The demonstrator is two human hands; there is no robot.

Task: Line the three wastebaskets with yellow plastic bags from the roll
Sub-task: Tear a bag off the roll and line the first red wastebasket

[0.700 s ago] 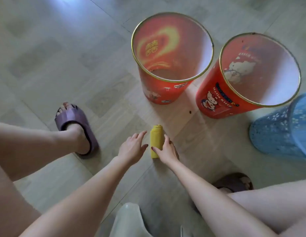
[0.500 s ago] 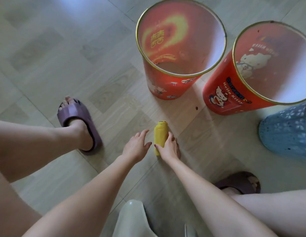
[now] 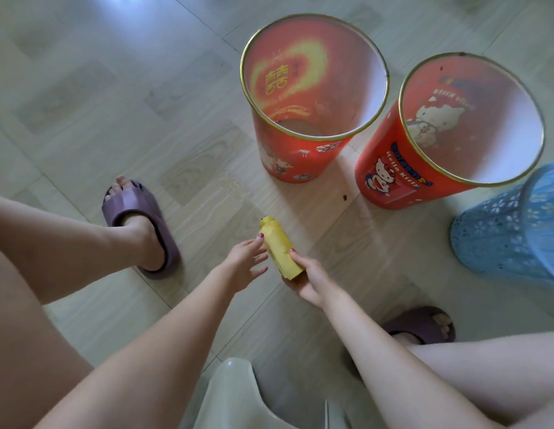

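While the right hand (image 3: 312,281) curls its grip round the lower end of the yellow bag roll (image 3: 280,247), thumb on top and fingers underneath, the roll tilts up and away from the person, its far end pointing toward the wastebaskets. It appears lifted off the tiled floor (image 3: 114,97), though how far cannot be told. The left hand (image 3: 246,263) reaches in from the side with its fingers nearly straight and spread; one fingertip touches the roll near its upper end, and this grip holds nothing.

Beyond the roll stand the three wastebaskets, all upright and unlined. The red wastebasket with the gold double-happiness print (image 3: 303,156) is nearest the middle. Just to its right stands the red Hello Kitty wastebasket (image 3: 390,178), apart from the first by a narrow gap. At the right edge is the blue perforated wastebasket (image 3: 498,239), partly cut off, with the Hello Kitty rim overlapping it in the view.

Bare legs frame the scene, each foot in a purple slipper: the left slipper (image 3: 145,218) lies well left of the roll, the right slipper (image 3: 421,323) below the right forearm. A pale green plastic stool (image 3: 235,394) shows at the bottom edge.
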